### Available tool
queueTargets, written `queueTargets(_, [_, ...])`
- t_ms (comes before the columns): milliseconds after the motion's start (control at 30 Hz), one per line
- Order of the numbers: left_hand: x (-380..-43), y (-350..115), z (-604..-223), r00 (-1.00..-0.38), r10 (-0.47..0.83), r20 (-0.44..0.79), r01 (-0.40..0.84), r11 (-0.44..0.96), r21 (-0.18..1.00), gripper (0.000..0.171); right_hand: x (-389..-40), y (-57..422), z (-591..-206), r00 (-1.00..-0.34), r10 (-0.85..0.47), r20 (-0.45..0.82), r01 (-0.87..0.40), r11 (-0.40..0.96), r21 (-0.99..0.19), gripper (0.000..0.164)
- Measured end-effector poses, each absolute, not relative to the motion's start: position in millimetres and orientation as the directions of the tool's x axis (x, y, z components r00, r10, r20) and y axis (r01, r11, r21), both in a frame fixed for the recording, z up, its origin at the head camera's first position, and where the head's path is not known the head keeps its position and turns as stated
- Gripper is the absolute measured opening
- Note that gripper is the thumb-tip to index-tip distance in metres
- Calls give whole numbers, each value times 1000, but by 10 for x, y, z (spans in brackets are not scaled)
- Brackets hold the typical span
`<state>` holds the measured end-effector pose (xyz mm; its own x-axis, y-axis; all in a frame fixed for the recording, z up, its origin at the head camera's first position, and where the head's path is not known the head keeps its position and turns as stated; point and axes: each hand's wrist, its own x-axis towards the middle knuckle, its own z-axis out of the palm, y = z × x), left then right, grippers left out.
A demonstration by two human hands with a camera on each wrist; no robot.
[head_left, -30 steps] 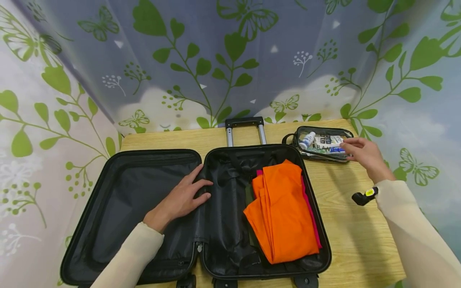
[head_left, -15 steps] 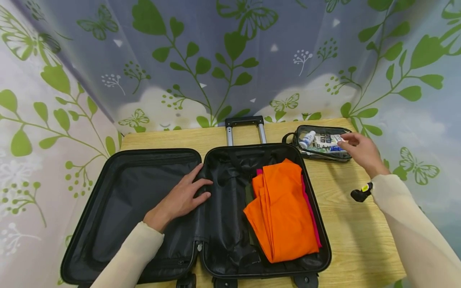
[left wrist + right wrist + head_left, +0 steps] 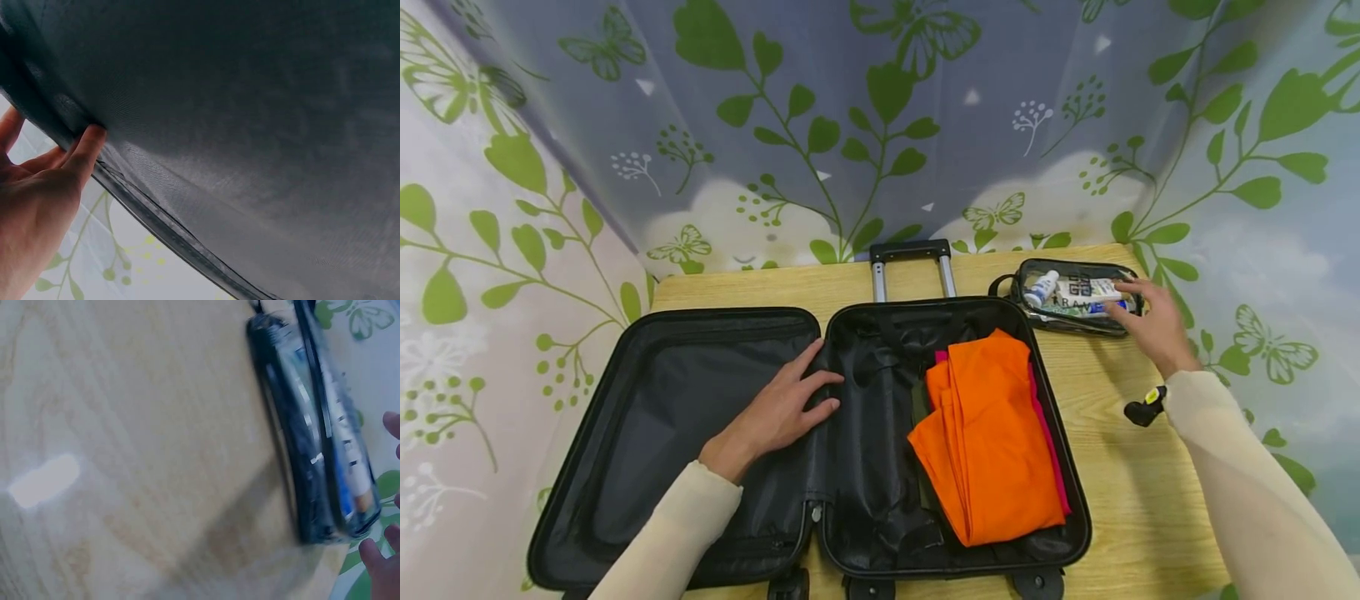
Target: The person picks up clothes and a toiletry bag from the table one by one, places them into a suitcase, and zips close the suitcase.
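Observation:
An open black suitcase (image 3: 880,467) lies flat with its two halves side by side. My left hand (image 3: 771,417) rests on the inner edges where the halves meet, fingers spread. In the left wrist view, fingertips (image 3: 94,134) touch the rim of the dark lining. Folded orange clothing (image 3: 992,442) lies in the right half, over pink and dark green cloth. Behind that half's right corner sits a clear toiletry pouch (image 3: 1078,321) with black trim, holding a white bottle (image 3: 1042,287) and tubes. My right hand (image 3: 1157,329) hovers at the pouch's right end, thumb and fingers apart around it.
The suitcase's extended handle (image 3: 910,252) reaches toward the patterned curtain (image 3: 790,167) behind the wooden table (image 3: 1112,433). Curtains also stand close on both sides. A small black device (image 3: 1145,407) is strapped at my right wrist.
My right hand shifts slightly left, then its thumb and fingers spread wider at the pouch's right end. The pouch moves little, if at all. My left hand stays put.

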<state>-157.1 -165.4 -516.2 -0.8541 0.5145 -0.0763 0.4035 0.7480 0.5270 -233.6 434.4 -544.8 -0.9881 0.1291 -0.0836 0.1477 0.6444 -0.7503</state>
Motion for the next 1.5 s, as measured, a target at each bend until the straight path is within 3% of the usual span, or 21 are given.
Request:
queueTargets(333, [-1614,-1682,-5318,-839,544,5,454,693,560,45,-2291,4480,-5680,-997,46,-65,78,738,-671,74])
queueTargets(567, [-1570,-1654,-5194,-856,514,-46,409,730,547,39,-2276,4473,-5820,-999,8,-42,31,798,-602,67])
queueTargets(867, [-1647,-1737,-5421,-843,537,-1,439,690,576,44,-2107,4380,-5974,-995,65,70,12,813,-583,63])
queueTargets(1100, [-1747,-1828,-5701,-840,542,28,471,702,534,51,-1965,4202,-5975,-986,160,54,107,837,-537,67])
queueTargets(1333, [-1625,-1729,-5343,-851,524,-21,414,696,586,43,-1852,4082,-5918,-976,173,135,109,916,-386,60])
queueTargets(1500, [-1572,-1672,-5196,-859,509,-62,393,731,557,39,-1778,4035,-5929,-961,167,222,98,952,-290,55])
